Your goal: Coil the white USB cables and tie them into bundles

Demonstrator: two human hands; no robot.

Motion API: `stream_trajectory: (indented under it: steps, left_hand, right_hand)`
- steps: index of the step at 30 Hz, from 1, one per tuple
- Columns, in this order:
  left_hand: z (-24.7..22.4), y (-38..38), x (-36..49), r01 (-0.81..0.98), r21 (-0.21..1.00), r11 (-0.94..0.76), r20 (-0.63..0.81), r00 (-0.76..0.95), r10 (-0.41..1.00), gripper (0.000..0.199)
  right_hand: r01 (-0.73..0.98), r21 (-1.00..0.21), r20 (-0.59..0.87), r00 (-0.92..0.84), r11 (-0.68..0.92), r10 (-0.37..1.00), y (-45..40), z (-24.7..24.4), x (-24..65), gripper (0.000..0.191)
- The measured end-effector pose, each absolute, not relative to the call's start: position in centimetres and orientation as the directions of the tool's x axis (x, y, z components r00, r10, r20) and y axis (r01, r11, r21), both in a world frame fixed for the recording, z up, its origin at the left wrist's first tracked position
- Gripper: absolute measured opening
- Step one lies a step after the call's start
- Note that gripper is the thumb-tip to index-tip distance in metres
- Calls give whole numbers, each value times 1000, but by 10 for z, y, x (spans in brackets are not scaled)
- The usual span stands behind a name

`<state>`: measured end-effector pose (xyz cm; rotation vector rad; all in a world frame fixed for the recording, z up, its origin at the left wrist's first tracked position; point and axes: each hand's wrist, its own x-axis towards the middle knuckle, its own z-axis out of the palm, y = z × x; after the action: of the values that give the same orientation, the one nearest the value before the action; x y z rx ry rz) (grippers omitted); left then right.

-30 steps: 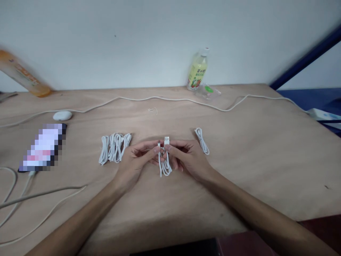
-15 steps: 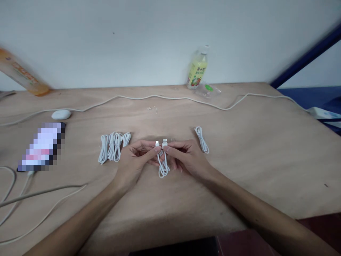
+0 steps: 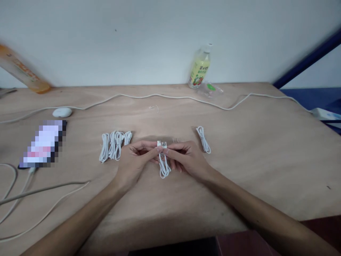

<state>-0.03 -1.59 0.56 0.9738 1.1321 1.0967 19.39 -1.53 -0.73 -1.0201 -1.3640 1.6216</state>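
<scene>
Between my two hands is a coiled white USB cable (image 3: 164,168), its loop hanging toward me. My left hand (image 3: 138,156) pinches the smaller plug at the left with thumb and fingers. The wider USB-A plug is gripped the same way by my right hand (image 3: 186,156). Both plug ends point away from me, side by side and close together. Left of my left hand lie several bundled white cables (image 3: 115,145) in a row, partly covered by that hand. One more bundled cable (image 3: 203,140) rests beyond my right hand.
A phone (image 3: 44,144) with a cable plugged in lies at the left, below a white earbud case (image 3: 62,112). A long white cord (image 3: 170,96) crosses the table's back. Near the wall stand a yellow drink bottle (image 3: 199,69) and an orange one (image 3: 26,73); clear plastic wrapping (image 3: 210,89) lies beside the yellow bottle.
The two plugs have come closer together and tilted slightly between my fingers. Both hands keep their pinch, and the whole view has shifted a little.
</scene>
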Motion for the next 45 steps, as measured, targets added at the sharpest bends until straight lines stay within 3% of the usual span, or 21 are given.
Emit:
stream_trajectory:
  steps: [17, 45]
  left_hand:
    - [7, -14, 1, -168, 958, 233, -220, 89, 971, 26]
    - [8, -16, -1, -120, 965, 234, -222, 104, 970, 28]
  right_hand:
    - [-49, -998, -17, -334, -35, 942, -19, -4, 190, 37]
    - [-12, -1000, -19, -342, -25, 939, -19, 2, 190, 35]
